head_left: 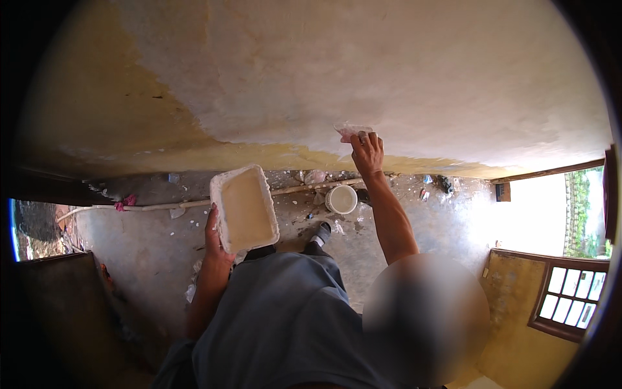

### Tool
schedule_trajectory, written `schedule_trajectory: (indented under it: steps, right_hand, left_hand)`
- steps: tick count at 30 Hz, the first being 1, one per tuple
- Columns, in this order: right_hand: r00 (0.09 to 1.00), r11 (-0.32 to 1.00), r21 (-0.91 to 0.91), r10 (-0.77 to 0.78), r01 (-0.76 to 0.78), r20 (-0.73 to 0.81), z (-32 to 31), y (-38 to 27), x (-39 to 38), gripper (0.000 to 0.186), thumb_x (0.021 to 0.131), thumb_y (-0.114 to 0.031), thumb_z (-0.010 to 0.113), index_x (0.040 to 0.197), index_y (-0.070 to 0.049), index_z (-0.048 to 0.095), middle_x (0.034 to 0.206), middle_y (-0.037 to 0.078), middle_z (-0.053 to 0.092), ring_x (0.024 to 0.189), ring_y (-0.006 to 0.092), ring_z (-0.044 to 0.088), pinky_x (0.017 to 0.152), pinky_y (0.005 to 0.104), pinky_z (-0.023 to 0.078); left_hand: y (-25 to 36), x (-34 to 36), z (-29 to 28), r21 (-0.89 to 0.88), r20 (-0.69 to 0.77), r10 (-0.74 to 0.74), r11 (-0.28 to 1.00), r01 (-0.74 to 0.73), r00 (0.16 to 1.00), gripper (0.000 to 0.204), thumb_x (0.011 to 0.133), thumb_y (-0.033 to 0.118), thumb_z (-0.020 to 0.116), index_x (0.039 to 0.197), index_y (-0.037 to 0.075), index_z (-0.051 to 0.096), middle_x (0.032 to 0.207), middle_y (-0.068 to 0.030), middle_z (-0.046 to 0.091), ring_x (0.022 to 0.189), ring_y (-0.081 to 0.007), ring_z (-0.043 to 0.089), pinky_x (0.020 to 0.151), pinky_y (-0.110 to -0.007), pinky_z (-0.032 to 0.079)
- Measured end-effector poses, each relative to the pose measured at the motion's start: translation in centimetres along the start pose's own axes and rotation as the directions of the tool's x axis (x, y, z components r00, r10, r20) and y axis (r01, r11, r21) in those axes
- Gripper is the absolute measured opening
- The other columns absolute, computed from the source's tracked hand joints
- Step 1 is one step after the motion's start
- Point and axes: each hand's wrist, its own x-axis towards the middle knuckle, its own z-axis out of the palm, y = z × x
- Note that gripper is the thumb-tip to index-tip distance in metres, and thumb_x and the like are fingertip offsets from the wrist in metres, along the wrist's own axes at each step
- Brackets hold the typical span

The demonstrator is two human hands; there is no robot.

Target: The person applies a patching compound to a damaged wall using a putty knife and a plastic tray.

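Observation:
My left hand [216, 235] grips the side of a rectangular plastic tub [276, 228]. Its rim is crusted with white, and pale beige paste or liquid covers the inside. Out in front, my right hand [368, 154] is closed on a flat scraper [348, 129], smeared whitish with a reddish part by the fingers. The scraper lies against the wall [311, 78], which carries a pale smoothed coat over yellow paint. Bare yellow shows along the coat's lower edge and at the left. How far the blade is loaded cannot be made out.
A round white bucket [341, 200] stands on the spattered floor [149, 240] near my foot [321, 233]. A long wooden pole [194, 203] lies along the wall's base, among scraps and a pink cloth [126, 202]. At right are a bright doorway [534, 214] and a paned window [573, 295].

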Motion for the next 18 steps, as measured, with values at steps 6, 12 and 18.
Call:
schedule_trajectory:
  steps: [6, 12, 18]
  right_hand:
    - [0.993, 0.999, -0.047, 0.015, -0.021, -0.118, -7.8, 0.9, 5.4, 0.021, 0.066, 0.001, 0.063, 0.082, -0.010, 0.059, 0.093, 0.004, 0.060, 0.083, 0.0253, 0.056, 0.070, 0.0390, 0.046]
    - [0.961, 0.993, 0.105, 0.072, -0.046, -0.266, -13.3, 0.3, 7.8, 0.013, 0.072, 0.004, 0.068, 0.080, -0.002, 0.060, 0.088, 0.009, 0.063, 0.079, 0.0290, 0.059, 0.070, 0.0388, 0.049]
    - [0.992, 0.994, 0.004, 0.109, -0.109, 0.070, -6.8, 2.1, 2.9, 0.018, 0.074, 0.004, 0.062, 0.086, -0.009, 0.062, 0.093, 0.007, 0.065, 0.086, 0.0261, 0.061, 0.072, 0.0386, 0.051]
  left_hand:
    - [-0.7, 0.4, 0.3, -0.053, 0.041, -0.023, 0.998, 0.026, 0.999, 0.058, 0.093, 0.040, 0.054, 0.137, 0.004, 0.043, 0.130, -0.0136, 0.054, 0.120, -0.0289, 0.053, 0.102, -0.045, 0.041]
    - [-0.2, 0.2, 0.6, -0.052, 0.034, -0.029, 0.998, 0.030, 0.999, 0.058, 0.093, 0.040, 0.055, 0.137, 0.004, 0.043, 0.130, -0.0136, 0.054, 0.120, -0.0286, 0.053, 0.102, -0.045, 0.041]
    - [-0.4, 0.5, 1.1, 0.007, 0.016, -0.028, 1.000, 0.028, 0.999, 0.058, 0.093, 0.040, 0.054, 0.137, 0.004, 0.042, 0.130, -0.0133, 0.054, 0.120, -0.0292, 0.053, 0.102, -0.045, 0.041]
